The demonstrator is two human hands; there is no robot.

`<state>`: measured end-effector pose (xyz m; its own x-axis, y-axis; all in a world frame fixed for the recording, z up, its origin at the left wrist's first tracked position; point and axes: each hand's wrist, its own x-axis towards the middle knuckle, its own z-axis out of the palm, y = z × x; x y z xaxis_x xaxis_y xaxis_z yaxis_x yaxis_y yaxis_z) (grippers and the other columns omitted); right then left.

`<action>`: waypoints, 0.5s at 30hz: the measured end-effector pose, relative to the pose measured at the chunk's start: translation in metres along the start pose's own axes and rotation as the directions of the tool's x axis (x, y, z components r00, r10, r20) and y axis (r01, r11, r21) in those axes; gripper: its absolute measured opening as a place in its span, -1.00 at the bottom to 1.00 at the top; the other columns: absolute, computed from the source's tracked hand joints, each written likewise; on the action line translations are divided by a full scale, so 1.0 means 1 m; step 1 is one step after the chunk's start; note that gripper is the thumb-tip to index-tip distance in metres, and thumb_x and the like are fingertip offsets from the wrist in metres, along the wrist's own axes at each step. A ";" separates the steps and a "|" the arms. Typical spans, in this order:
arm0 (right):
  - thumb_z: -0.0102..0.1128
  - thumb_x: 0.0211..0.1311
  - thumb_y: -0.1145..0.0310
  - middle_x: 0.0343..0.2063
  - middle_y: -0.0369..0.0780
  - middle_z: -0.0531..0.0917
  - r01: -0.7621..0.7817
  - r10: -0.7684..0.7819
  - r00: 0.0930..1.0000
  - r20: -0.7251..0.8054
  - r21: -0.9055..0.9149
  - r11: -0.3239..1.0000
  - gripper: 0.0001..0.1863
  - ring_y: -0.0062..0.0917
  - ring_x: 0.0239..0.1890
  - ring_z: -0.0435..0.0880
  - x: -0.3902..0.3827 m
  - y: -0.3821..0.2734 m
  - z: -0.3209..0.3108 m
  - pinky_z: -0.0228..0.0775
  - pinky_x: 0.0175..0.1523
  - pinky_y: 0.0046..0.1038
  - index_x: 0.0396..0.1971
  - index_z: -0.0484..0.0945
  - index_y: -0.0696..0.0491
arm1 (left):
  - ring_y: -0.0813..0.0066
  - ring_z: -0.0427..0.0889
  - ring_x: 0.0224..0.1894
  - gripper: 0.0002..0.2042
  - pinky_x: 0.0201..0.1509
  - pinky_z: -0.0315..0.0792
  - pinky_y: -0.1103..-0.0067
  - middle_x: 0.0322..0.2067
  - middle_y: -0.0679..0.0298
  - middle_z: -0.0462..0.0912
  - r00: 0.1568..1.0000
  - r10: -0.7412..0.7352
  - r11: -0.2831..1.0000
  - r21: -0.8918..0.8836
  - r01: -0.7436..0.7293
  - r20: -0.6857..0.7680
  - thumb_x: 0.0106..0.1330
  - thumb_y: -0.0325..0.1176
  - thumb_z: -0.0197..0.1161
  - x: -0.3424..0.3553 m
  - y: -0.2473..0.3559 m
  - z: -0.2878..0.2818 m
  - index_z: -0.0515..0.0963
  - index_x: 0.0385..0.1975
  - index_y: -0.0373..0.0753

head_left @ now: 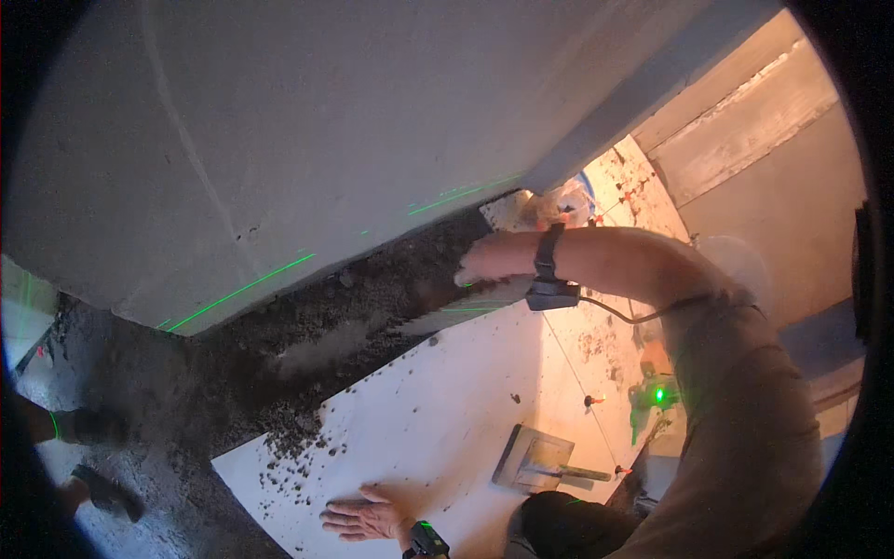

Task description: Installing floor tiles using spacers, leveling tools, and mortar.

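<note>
My left hand (pixel 363 515) rests flat, fingers spread, on a large white tile (pixel 428 401) speckled with grit. My right hand (pixel 480 261) reaches along a strip of dark wet mortar (pixel 354 284) beside the wall (pixel 242 158); its fingers curl downward, and what they grip is unclear above a smeared grey strip. A square trowel (pixel 545 461) with a handle lies on the tile at lower right. A string runs over the tile between small red-and-black fittings (pixel 591 401). A green laser device (pixel 656 396) glows behind my right arm.
Green laser lines cross the wall base. A column edge (pixel 605 121) rises beside it. More speckled white tile (pixel 633 186) with a partly hidden blue-rimmed container (pixel 582 186) lies beyond my right arm. At left, another person's legs and shoes (pixel 107 489) stand on the rough dark floor (pixel 168 456).
</note>
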<state>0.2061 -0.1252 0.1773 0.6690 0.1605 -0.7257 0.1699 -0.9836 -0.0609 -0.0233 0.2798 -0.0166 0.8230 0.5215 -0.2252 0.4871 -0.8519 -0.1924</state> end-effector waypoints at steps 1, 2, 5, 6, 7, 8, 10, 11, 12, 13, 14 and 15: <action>0.04 0.25 0.19 -0.68 -0.16 0.52 -0.184 0.177 0.981 0.084 0.085 0.979 -0.68 -0.28 -0.59 0.58 -0.010 0.013 0.002 0.37 -0.47 -0.23 -0.55 0.53 0.14 | 0.05 -0.19 0.47 -0.21 0.41 -0.21 0.11 0.42 0.02 -0.10 1.000 0.008 1.000 -0.012 -0.008 -0.001 0.36 0.26 -0.32 0.000 0.001 0.000 -0.01 0.38 -0.28; 0.04 0.25 0.19 -0.68 -0.16 0.52 -0.157 0.153 0.987 0.058 0.075 0.985 -0.68 -0.28 -0.59 0.58 -0.018 0.024 0.006 0.37 -0.47 -0.23 -0.55 0.53 0.14 | 0.05 -0.19 0.47 -0.21 0.41 -0.21 0.11 0.42 0.02 -0.10 1.000 0.017 1.000 -0.015 -0.017 -0.005 0.36 0.26 -0.31 -0.001 0.001 0.000 -0.01 0.39 -0.28; -0.01 0.26 0.02 -0.53 -0.08 0.63 -0.279 0.285 0.953 0.099 -0.072 0.958 -0.54 -0.21 -0.41 0.62 -0.033 0.060 0.013 0.40 -0.24 -0.14 -0.45 0.63 0.14 | 0.05 -0.19 0.47 -0.22 0.41 -0.22 0.11 0.42 0.02 -0.11 0.999 0.027 0.999 -0.021 -0.028 -0.023 0.36 0.25 -0.30 -0.001 -0.002 0.001 -0.03 0.39 -0.28; 0.02 0.23 0.06 -0.53 -0.10 0.64 -0.213 0.218 0.976 0.010 -0.167 0.963 -0.60 -0.22 -0.42 0.63 -0.037 0.069 0.018 0.41 -0.26 -0.14 -0.46 0.64 0.11 | 0.05 -0.19 0.47 -0.22 0.41 -0.22 0.11 0.42 0.02 -0.11 0.999 0.033 0.999 -0.021 -0.033 -0.030 0.37 0.24 -0.30 0.000 -0.005 0.002 -0.03 0.39 -0.28; 0.05 0.20 0.10 -0.53 -0.13 0.64 -0.194 0.196 0.980 -0.028 -0.312 0.930 -0.65 -0.23 -0.43 0.64 -0.038 0.077 0.023 0.42 -0.29 -0.14 -0.48 0.65 0.07 | 0.05 -0.19 0.47 -0.22 0.41 -0.22 0.11 0.42 0.02 -0.11 0.999 0.034 0.999 -0.024 -0.035 -0.037 0.37 0.24 -0.30 0.000 -0.008 0.003 -0.04 0.39 -0.28; 0.05 0.20 0.10 -0.53 -0.13 0.64 -0.150 0.135 0.988 -0.072 -0.278 0.949 -0.65 -0.23 -0.43 0.64 -0.039 0.085 0.026 0.42 -0.29 -0.14 -0.48 0.65 0.07 | 0.05 -0.19 0.47 -0.22 0.41 -0.22 0.11 0.42 0.02 -0.12 0.999 0.035 0.999 -0.029 -0.036 -0.042 0.37 0.24 -0.30 -0.001 -0.010 0.005 -0.04 0.39 -0.28; 0.15 0.07 0.32 -0.54 -0.23 0.63 -0.290 0.243 0.956 -0.162 -0.429 0.856 -0.89 -0.32 -0.43 0.65 -0.047 0.098 0.035 0.42 -0.44 -0.26 -0.53 0.63 -0.02 | 0.05 -0.19 0.47 -0.22 0.41 -0.23 0.11 0.42 0.02 -0.12 0.998 0.046 0.998 -0.034 -0.048 -0.052 0.37 0.23 -0.29 -0.001 -0.012 0.007 -0.05 0.39 -0.28; 0.15 0.07 0.32 -0.54 -0.23 0.63 -0.315 0.251 0.947 -0.199 -0.434 0.844 -0.89 -0.32 -0.43 0.65 -0.052 0.106 0.035 0.42 -0.44 -0.26 -0.53 0.63 -0.02 | 0.06 -0.19 0.47 -0.22 0.41 -0.23 0.12 0.42 0.02 -0.12 0.989 0.057 0.997 -0.044 -0.063 -0.134 0.37 0.23 -0.30 -0.001 -0.013 0.008 -0.05 0.39 -0.28; 0.14 0.06 0.33 -0.55 -0.21 0.63 -0.272 0.233 0.962 -0.142 -0.441 0.855 -0.88 -0.29 -0.41 0.67 -0.055 0.111 0.034 0.44 -0.41 -0.23 -0.49 0.65 -0.01 | 0.06 -0.20 0.47 -0.23 0.41 -0.24 0.12 0.42 0.02 -0.12 0.975 0.065 0.995 -0.055 -0.078 -0.212 0.38 0.23 -0.30 0.000 -0.012 0.009 -0.04 0.39 -0.28; 0.14 0.05 0.35 -0.57 -0.19 0.63 -0.265 0.254 0.963 -0.088 -0.478 0.837 -0.86 -0.26 -0.38 0.68 -0.058 0.115 0.035 0.46 -0.39 -0.20 -0.46 0.67 0.00 | 0.06 -0.20 0.47 -0.23 0.41 -0.24 0.12 0.42 0.02 -0.12 0.975 0.068 0.995 -0.060 -0.082 -0.210 0.38 0.23 -0.30 -0.001 -0.010 0.010 -0.04 0.39 -0.28; 0.14 0.05 0.35 -0.57 -0.19 0.63 -0.236 0.225 0.971 -0.079 -0.450 0.861 -0.86 -0.26 -0.38 0.68 -0.060 0.117 0.036 0.46 -0.39 -0.20 -0.46 0.67 0.00 | 0.07 -0.20 0.47 -0.23 0.41 -0.24 0.13 0.43 0.03 -0.13 0.981 0.055 0.996 -0.059 -0.067 -0.186 0.38 0.23 -0.31 -0.002 -0.010 0.011 -0.04 0.39 -0.28; 0.14 0.05 0.36 -0.57 -0.19 0.63 -0.230 0.176 0.971 -0.163 -0.426 0.875 -0.86 -0.26 -0.37 0.69 -0.059 0.117 0.037 0.46 -0.39 -0.21 -0.45 0.68 -0.01 | 0.08 -0.20 0.47 -0.23 0.41 -0.25 0.13 0.43 0.04 -0.13 0.986 0.043 0.997 -0.058 -0.053 -0.162 0.38 0.24 -0.32 -0.003 -0.007 0.012 -0.04 0.40 -0.27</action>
<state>0.1597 -0.2526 0.1875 0.7975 -0.0034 -0.6033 0.3030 -0.8624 0.4055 -0.0325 0.2849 -0.0257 0.8798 0.4693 -0.0757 0.4587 -0.8799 -0.1241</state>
